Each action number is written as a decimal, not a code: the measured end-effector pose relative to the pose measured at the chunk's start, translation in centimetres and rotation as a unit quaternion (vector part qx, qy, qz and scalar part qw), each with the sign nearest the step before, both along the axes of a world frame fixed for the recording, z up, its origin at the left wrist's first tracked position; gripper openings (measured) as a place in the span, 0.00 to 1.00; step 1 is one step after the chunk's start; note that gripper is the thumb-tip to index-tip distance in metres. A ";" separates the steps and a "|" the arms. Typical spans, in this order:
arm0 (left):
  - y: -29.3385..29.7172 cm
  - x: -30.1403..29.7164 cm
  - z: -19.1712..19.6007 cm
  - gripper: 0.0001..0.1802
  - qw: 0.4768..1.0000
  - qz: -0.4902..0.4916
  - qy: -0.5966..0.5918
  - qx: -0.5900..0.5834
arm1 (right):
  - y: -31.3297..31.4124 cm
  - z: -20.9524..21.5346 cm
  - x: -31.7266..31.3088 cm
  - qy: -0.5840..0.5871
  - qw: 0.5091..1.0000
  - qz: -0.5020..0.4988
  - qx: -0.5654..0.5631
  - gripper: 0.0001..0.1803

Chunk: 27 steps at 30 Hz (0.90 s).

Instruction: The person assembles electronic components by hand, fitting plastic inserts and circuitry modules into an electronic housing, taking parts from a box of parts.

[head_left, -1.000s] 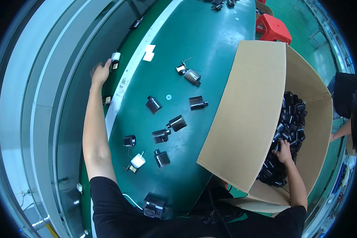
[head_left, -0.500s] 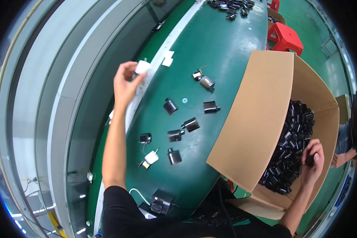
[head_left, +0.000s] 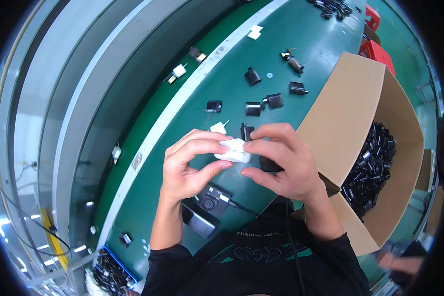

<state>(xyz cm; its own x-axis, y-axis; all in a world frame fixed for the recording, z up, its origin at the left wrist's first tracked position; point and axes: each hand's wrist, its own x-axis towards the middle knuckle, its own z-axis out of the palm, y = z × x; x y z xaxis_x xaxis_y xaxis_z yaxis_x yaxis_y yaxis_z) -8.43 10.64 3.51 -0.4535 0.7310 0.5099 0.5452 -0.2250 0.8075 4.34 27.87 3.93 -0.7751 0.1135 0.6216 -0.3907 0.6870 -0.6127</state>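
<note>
A small white plastic housing (head_left: 233, 151) is held up over the green bench in front of me. My left hand (head_left: 191, 165) pinches its left side between thumb and fingers. From the other side, the fingertips of my right hand (head_left: 290, 163) press on the piece. Below the right palm shows a black part (head_left: 269, 165); I cannot tell whether that hand holds it or it lies on the bench. Just beyond my fingers are a white piece with a thin pin (head_left: 219, 128) and a black cylindrical housing (head_left: 246, 131).
Several black housings (head_left: 254, 108) lie scattered farther back. An open cardboard box (head_left: 338, 113) of black parts stands at my right. White pieces (head_left: 179, 70) sit past the pale rail (head_left: 158, 116). Near my left forearm is a black device (head_left: 213, 201); another person's hand (head_left: 402, 264) shows lower right.
My left hand has come back from the rail with the white housing. My right hand has left the box and joined it at the housing. The view has shifted.
</note>
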 end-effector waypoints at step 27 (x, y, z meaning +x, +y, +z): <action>-4.0 10.2 -4.2 0.14 0.789 0.140 -0.574 0.168 | -8.9 -5.2 -4.0 0.152 0.977 0.089 -0.121 0.20</action>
